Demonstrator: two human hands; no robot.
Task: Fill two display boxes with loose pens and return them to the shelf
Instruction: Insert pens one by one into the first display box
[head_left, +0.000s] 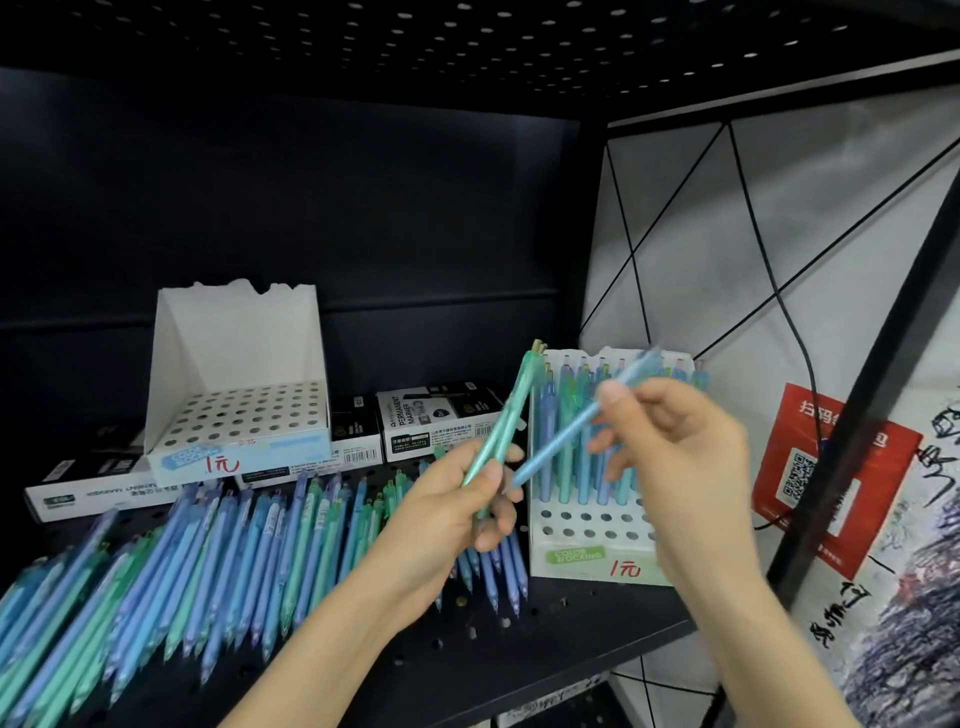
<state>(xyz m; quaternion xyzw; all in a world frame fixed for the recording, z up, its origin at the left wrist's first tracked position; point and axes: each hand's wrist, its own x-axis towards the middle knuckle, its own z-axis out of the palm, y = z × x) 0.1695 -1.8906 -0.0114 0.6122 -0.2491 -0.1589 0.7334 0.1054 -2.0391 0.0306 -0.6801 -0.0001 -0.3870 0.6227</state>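
Head view: left hand is clenched round a small bunch of green pens, tips down in the palm, clicker ends fanning up past the thumb. Right hand pinches one blue pen btwn thumb and fingertips; it's blurred, lying slanted, lower end just beside the left thumb, upper end above the right fingers.

Right display box stands directly behind the right fingers, back rows already full of upright pens, front rows of holes bare. Second display box sits well to the left of the left fingers, on marker cartons, all holes unfilled. Loose pens lie spread on the shelf below and left of the left wrist.

Judgement: step in hand is seating pens one by one in the right box. To do it well: turn the blue pen vertical, tip down, aim at the nearest bare hole, w/ fingers gripping high so they clear pens already standing. Keep the left bunch close as a feeder. Risk: knocking neighbours or tipping the light box.
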